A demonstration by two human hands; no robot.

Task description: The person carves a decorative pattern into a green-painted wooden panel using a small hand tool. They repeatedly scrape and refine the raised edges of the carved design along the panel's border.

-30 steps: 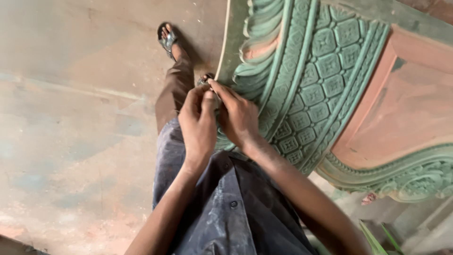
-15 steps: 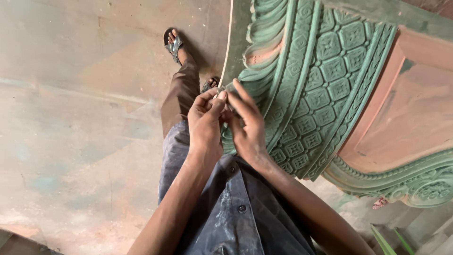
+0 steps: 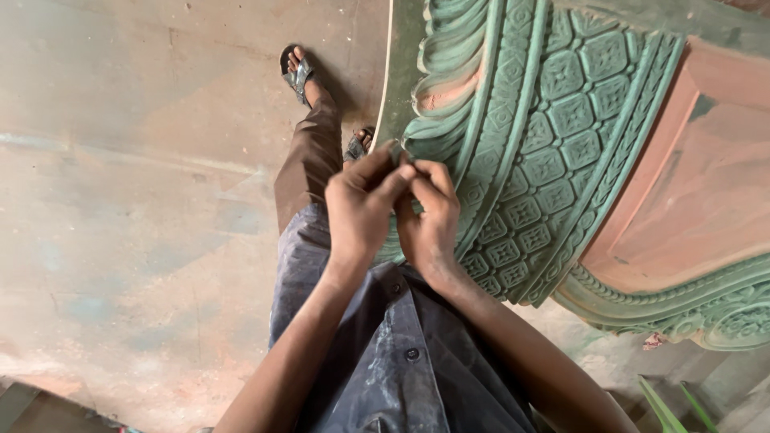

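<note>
While the concrete floor to the left lay bare and stained, the person stood on it in sandals beside a large carved panel, green over reddish ground. From what could be judged, the carving was long finished and most of the raised pattern already carried its green coat, while the flat field on the far right was red; what remained seemed to be small work at the edge. The left hand was raised in front of the chest, wrist bent a little, its fingers drawn together and pinched on a small greyish thing held against the panel's scalloped border. Just beside it, touching, the right hand curled inward with its fingers closed near the same spot; whether they gripped the small thing too I could not tell. Both forearms rose from a dark blue shirt flecked with pale dust.
</note>
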